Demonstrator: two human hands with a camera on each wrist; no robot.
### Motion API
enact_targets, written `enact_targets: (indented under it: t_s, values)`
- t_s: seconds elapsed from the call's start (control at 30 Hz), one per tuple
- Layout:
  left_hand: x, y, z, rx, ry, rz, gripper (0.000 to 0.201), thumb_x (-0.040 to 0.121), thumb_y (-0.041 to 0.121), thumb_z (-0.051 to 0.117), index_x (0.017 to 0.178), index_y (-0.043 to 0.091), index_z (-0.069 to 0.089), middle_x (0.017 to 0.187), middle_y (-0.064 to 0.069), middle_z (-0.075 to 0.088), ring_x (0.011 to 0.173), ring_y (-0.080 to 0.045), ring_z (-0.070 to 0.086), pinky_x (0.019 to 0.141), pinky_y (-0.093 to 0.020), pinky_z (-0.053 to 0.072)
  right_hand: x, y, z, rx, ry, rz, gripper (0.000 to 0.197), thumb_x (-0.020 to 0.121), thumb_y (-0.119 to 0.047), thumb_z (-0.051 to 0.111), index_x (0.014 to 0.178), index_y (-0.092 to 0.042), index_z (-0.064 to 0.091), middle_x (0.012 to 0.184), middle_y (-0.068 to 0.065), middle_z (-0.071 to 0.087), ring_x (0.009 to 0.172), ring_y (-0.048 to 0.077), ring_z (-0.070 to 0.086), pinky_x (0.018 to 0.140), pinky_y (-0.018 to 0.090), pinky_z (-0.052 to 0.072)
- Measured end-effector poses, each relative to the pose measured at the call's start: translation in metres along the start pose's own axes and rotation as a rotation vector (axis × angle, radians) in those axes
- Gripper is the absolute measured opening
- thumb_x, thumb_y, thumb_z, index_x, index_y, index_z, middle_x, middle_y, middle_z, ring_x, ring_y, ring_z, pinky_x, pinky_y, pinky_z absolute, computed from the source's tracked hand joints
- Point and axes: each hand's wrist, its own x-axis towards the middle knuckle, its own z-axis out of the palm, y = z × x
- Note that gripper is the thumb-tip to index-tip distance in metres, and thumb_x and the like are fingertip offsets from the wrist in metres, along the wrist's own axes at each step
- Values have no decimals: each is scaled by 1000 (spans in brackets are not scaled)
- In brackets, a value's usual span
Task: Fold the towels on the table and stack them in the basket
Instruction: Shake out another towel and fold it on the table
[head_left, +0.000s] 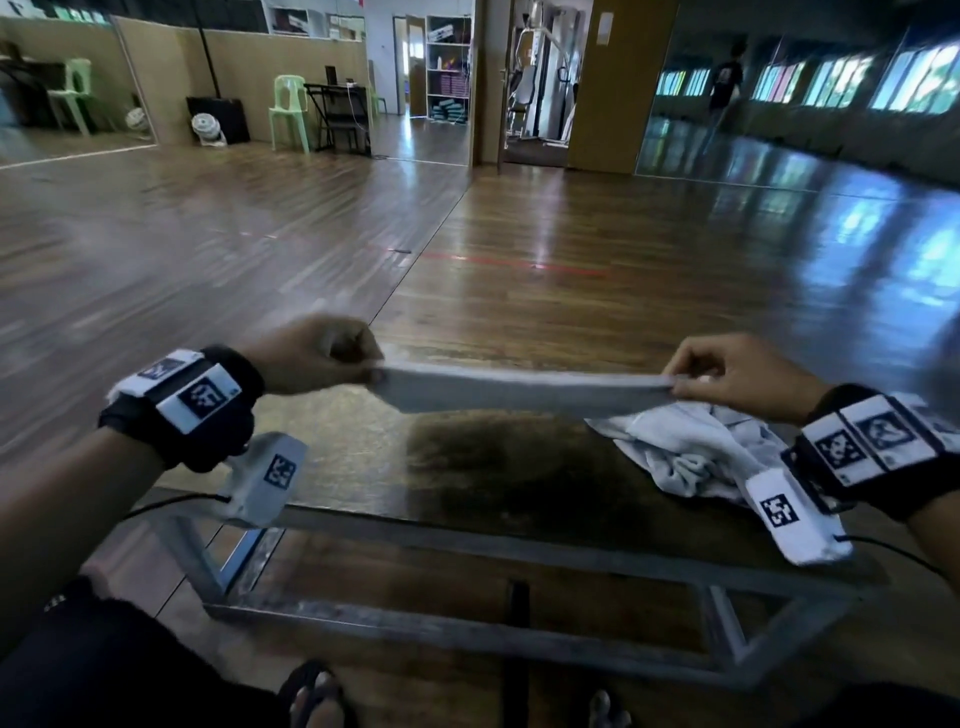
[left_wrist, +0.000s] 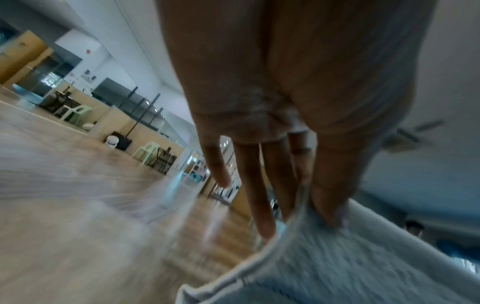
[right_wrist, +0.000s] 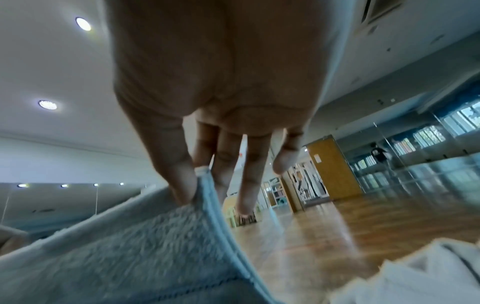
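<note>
A pale grey towel (head_left: 519, 392) is stretched taut in the air above the table, almost edge-on in the head view. My left hand (head_left: 332, 353) pinches its left end, and my right hand (head_left: 696, 374) pinches its right end. In the left wrist view the thumb and fingers clamp the towel's (left_wrist: 337, 267) hem. The right wrist view shows the thumb pressing the towel (right_wrist: 130, 246) corner against the fingers. A crumpled white towel (head_left: 696, 457) lies on the table under my right wrist. No basket is in view.
The table (head_left: 519, 467) has a dark glossy top on a grey metal frame. Beyond it spreads a wooden floor with green plastic chairs (head_left: 288, 111), a fan (head_left: 208, 127) and mirror walls. A person (head_left: 724, 78) shows far off at the right. My feet show below the table.
</note>
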Motion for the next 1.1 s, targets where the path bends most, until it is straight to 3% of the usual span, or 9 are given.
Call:
enact_targets:
  t_s: [0.1, 0.17, 0.23, 0.37, 0.53, 0.67, 0.83, 0.9, 1.1]
  values:
    - [-9, -24, 36, 99, -249, -111, 11, 78, 29, 72, 79, 26, 62, 84, 0, 70, 76, -11, 64, 73, -28, 53, -6, 19, 39, 3, -274, 52, 25, 77, -8, 72, 73, -31, 63, 74, -8, 67, 71, -4, 59, 67, 11, 43]
    - [-6, -41, 59, 127, -311, -146, 11, 80, 28, 70, 78, 28, 60, 78, 9, 66, 68, -3, 59, 68, -22, 48, -4, 32, 66, -1, -376, 103, 16, 80, -10, 70, 78, -24, 64, 78, -8, 66, 69, -9, 58, 66, 6, 43]
    - [3, -56, 77, 191, -320, -180, 10, 83, 28, 68, 81, 27, 58, 77, 12, 62, 70, -6, 56, 66, -21, 44, 4, 46, 87, -20, -407, 130, 10, 81, -13, 69, 85, -21, 65, 81, -11, 66, 69, -12, 57, 67, 5, 42]
    - [30, -77, 96, 278, -264, -208, 7, 87, 26, 62, 90, 22, 58, 85, 7, 60, 79, -12, 55, 60, -11, 37, 32, 68, 108, -14, -386, 179, 10, 81, -13, 68, 88, -19, 63, 83, 0, 67, 72, 3, 58, 73, 19, 44]
    - [71, -99, 104, 308, -186, -239, 19, 88, 19, 60, 104, 8, 62, 103, -7, 65, 84, -13, 53, 72, -22, 39, 76, 93, 125, -21, -297, 252, 17, 81, -12, 66, 76, -26, 57, 76, -3, 64, 76, 13, 60, 74, 24, 44]
    - [98, -121, 113, 331, -190, -273, 21, 89, 22, 59, 104, 9, 62, 106, -8, 65, 84, -16, 53, 73, -24, 39, 109, 107, 143, -6, -294, 300, 11, 83, -10, 63, 80, -19, 56, 72, -5, 58, 69, 9, 53, 59, 11, 38]
    - [109, -129, 116, 339, -199, -283, 22, 90, 22, 57, 106, 8, 61, 110, -12, 64, 99, -26, 59, 77, -29, 43, 120, 112, 150, -13, -287, 336, 10, 82, -9, 62, 83, -18, 58, 85, 6, 62, 85, 21, 59, 82, 32, 45]
    - [111, -133, 120, 352, -209, -296, 22, 90, 23, 56, 107, 8, 60, 112, -12, 63, 100, -27, 58, 76, -28, 41, 123, 113, 156, -51, -305, 344, 8, 82, -10, 62, 86, -17, 60, 91, 9, 65, 91, 25, 60, 86, 35, 46]
    - [118, -136, 126, 394, -195, -294, 23, 90, 25, 56, 110, 13, 59, 119, -10, 58, 107, -27, 54, 83, -33, 43, 124, 110, 165, -179, -306, 351, 18, 85, -9, 57, 103, -11, 60, 89, 4, 58, 85, 18, 53, 71, 24, 38]
